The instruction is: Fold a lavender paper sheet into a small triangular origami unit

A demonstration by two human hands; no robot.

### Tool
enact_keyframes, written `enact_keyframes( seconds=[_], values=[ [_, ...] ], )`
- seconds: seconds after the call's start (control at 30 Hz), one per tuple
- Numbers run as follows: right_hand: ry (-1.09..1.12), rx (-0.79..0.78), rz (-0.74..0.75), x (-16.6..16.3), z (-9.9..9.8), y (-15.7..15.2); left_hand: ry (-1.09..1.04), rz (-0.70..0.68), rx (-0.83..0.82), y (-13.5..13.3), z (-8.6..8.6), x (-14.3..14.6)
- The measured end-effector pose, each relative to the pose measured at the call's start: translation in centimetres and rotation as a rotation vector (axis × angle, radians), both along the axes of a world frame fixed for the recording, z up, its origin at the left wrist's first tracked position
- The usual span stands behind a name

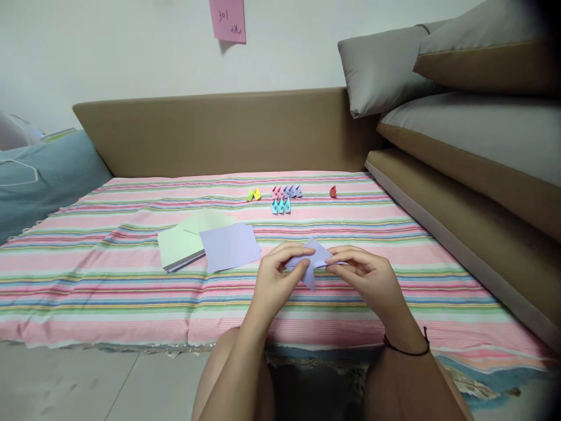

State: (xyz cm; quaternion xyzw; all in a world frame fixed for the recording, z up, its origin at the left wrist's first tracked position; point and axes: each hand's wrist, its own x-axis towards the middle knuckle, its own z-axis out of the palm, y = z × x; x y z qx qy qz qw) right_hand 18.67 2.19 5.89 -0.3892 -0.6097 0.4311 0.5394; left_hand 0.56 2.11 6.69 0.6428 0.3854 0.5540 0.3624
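Between both hands is a piece of lavender origami paper (316, 252), partly folded, with one point up and one flap hanging down. My left hand (280, 270) pinches its left side between thumb and fingers. At the right corner, my right hand (363, 269) grips the paper with thumb and fingertips. To the left lies a flat lavender sheet (230, 248), overlapping a stack of pale green paper (179, 245). Beyond the hands stand small folded paper pieces: yellow ones (253, 194), pink ones (277, 192), lavender ones (293, 191), turquoise ones (280, 206) and a red one (333, 192).
A striped cloth (131, 292) covers the low surface, with some wrinkles at left. Grey and brown cushions (473, 134) are piled along the right side. A brown backrest (228, 134) runs across the back, and a blue cushion (52, 175) sits at far left.
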Motion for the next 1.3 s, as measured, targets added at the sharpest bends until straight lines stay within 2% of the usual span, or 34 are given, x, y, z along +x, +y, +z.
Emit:
enact_keyframes(
  seconds=[0.2, 0.4, 0.63, 0.83, 1.1, 1.3],
  values=[
    [0.15, -0.163, -0.027, -0.4, 0.1, 0.0, -0.102, -0.035, -0.04, 0.0, 0.1, 0.5],
    [0.186, -0.233, -0.075, -0.9, 0.1, 0.1, -0.142, -0.024, -0.07, 0.0, -0.2, 1.0],
    [0.155, -0.2, -0.091, -1.2, -0.1, 0.0, -0.215, -0.06, -0.212, -0.4, -0.2, 1.5],
    [0.096, -0.156, -0.04, -1.3, -0.2, -0.2, -0.264, 0.009, -0.314, -0.4, 0.1, 1.7],
    [0.089, -0.153, -0.032, -1.3, 0.1, -0.4, -0.269, 0.033, -0.37, -0.4, 0.1, 1.5],
    [0.098, -0.169, -0.027, -1.3, 0.2, -0.6, -0.253, 0.065, -0.34, -0.6, 0.3, 1.7]
  ],
)
